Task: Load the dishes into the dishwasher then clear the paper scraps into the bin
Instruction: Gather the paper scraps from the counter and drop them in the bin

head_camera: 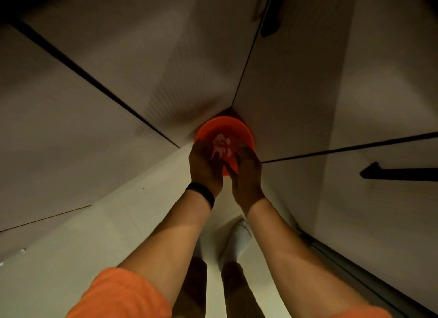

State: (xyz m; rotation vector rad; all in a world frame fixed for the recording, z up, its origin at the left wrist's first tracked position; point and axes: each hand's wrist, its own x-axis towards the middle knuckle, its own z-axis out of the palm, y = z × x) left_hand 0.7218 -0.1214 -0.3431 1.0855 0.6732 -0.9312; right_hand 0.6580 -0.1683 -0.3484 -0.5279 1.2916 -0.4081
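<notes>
A round orange bin point(234, 128) stands on the floor in the corner where two cabinet fronts meet. White paper scraps point(221, 146) show inside it, just beyond my fingers. My left hand point(205, 168) and my right hand point(247, 175) hang side by side over the bin's near rim, fingers pointing down into it. The fingertips are dark and blurred, so a grip cannot be made out. A black band sits on my left wrist.
Pale cabinet doors point(118, 92) rise at left and right, with black handles point(398, 173) on the right ones. A light floor point(106, 234) runs toward me. My feet in white socks point(239, 241) stand below my arms.
</notes>
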